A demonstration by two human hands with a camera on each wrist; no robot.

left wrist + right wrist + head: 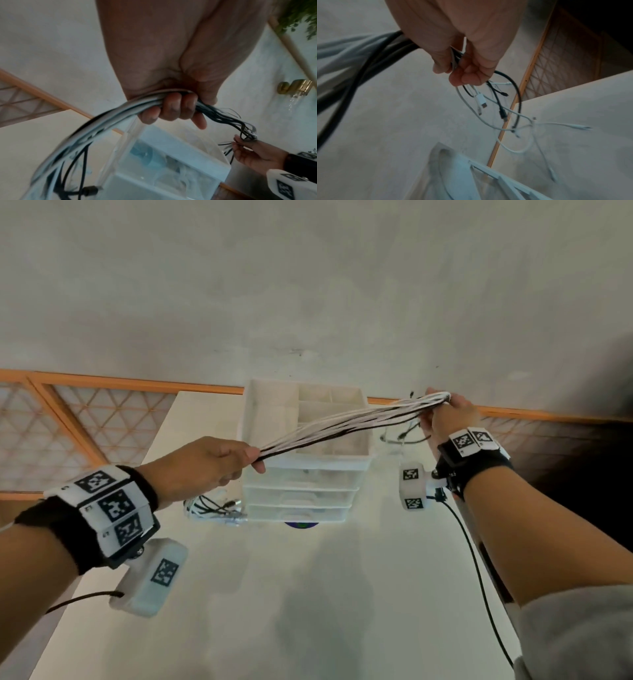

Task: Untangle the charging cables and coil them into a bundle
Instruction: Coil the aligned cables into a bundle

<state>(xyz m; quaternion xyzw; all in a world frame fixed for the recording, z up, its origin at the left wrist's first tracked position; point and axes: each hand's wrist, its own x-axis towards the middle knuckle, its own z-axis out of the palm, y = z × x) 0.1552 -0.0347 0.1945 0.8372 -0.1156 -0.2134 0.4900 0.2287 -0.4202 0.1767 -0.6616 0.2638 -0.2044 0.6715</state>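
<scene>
Both hands, left hand (212,462) and right hand (448,416), grip seemingly untangled cables (342,422).

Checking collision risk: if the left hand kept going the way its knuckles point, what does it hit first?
Probably the white drawer organizer, its upper rim just beyond the left hand, which grips the cable bundle. Depth is unclear; the hand may sit above the rim and pass over it.
</scene>
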